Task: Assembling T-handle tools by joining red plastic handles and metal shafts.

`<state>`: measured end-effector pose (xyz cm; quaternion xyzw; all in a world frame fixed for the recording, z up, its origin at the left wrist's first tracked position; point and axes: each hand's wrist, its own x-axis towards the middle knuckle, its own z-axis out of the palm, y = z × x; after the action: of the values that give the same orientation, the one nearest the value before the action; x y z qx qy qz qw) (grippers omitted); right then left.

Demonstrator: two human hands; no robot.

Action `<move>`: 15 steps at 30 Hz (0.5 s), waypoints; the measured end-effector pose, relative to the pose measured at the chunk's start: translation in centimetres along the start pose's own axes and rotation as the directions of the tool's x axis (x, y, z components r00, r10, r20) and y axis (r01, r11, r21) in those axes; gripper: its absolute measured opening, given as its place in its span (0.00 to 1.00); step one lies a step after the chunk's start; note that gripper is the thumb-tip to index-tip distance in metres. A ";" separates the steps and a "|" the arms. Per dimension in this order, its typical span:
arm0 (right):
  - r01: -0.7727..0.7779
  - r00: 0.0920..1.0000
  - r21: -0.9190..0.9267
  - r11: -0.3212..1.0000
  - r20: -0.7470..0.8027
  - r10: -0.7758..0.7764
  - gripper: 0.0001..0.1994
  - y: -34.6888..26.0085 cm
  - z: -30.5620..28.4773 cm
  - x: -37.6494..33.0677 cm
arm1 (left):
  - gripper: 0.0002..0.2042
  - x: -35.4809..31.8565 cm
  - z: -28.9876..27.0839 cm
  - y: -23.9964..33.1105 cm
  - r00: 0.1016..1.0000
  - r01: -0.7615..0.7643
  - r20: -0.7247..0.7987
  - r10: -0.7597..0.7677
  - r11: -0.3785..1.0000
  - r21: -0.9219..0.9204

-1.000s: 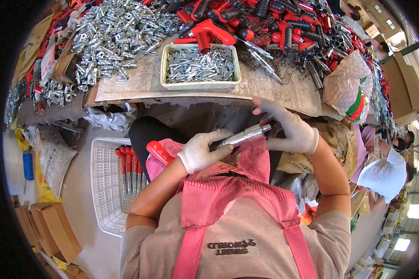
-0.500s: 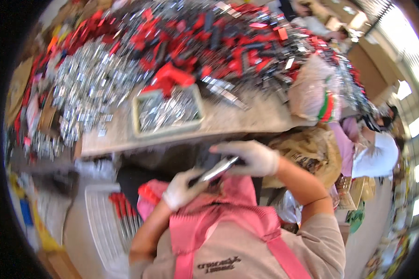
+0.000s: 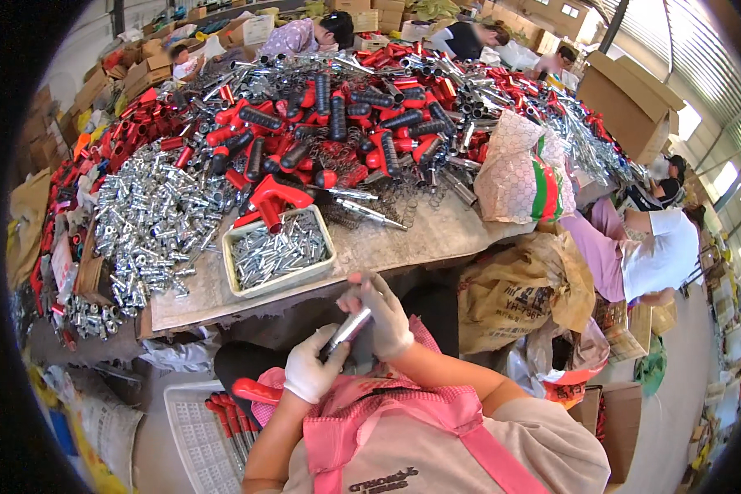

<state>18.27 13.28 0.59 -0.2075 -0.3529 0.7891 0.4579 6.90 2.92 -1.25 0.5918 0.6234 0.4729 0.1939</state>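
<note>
Both my hands wear white gloves and meet over my lap, in front of a pink apron. My left hand (image 3: 311, 368) grips the lower end of a shiny metal tube (image 3: 347, 331). My right hand (image 3: 384, 319) holds the tube's upper end, fingers curled over it. The tube slants up to the right. Just beyond my hands, on the table edge, stands a pale tray (image 3: 236, 288) filled with small silver metal parts. A red-handled piece (image 3: 255, 390) lies on my lap at the left.
The worktable (image 3: 403, 243) is heaped with silver fittings (image 3: 152, 222), red and black grips (image 3: 321, 123) and springs. A white basket (image 3: 191, 428) with red-handled tools sits at my lower left. Sacks (image 3: 523, 284), cardboard boxes (image 3: 626, 99) and other people surround the table.
The view has swung up, showing more of the table. The tube has tilted steeper between my hands, which have drawn closer together.
</note>
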 end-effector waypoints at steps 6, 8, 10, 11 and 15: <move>0.209 0.628 -0.820 0.533 0.531 0.570 0.51 -1.7 -0.6 -4.4 | 0.19 2.3 -4.8 2.4 0.864 -0.164 -0.386 -0.324 0.544 -0.823; 0.394 0.715 -0.690 0.608 0.645 0.269 0.43 -1.6 -2.3 -5.5 | 0.14 4.3 -8.5 1.3 0.736 -0.361 -0.433 -0.521 0.239 -0.901; 0.451 0.752 -0.749 0.485 0.611 0.245 0.34 -4.5 -2.6 -6.2 | 0.13 4.3 -10.8 0.3 0.660 -0.325 -0.362 -0.658 0.185 -0.928; 0.431 0.757 -0.781 0.452 0.585 0.290 0.33 -5.4 -2.7 -6.5 | 0.13 3.0 -11.6 -3.6 0.677 -0.290 -0.316 -0.665 0.154 -0.945; 0.117 0.859 -0.777 0.619 0.392 0.329 0.27 -4.0 -1.5 -7.2 | 0.06 2.8 -6.9 -4.0 0.495 -0.209 -0.157 -0.855 0.058 -0.976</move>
<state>25.15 8.86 2.62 -0.1948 -0.7506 0.6093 0.1656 -1.50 3.56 -0.33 -0.1412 0.3145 0.8698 0.3531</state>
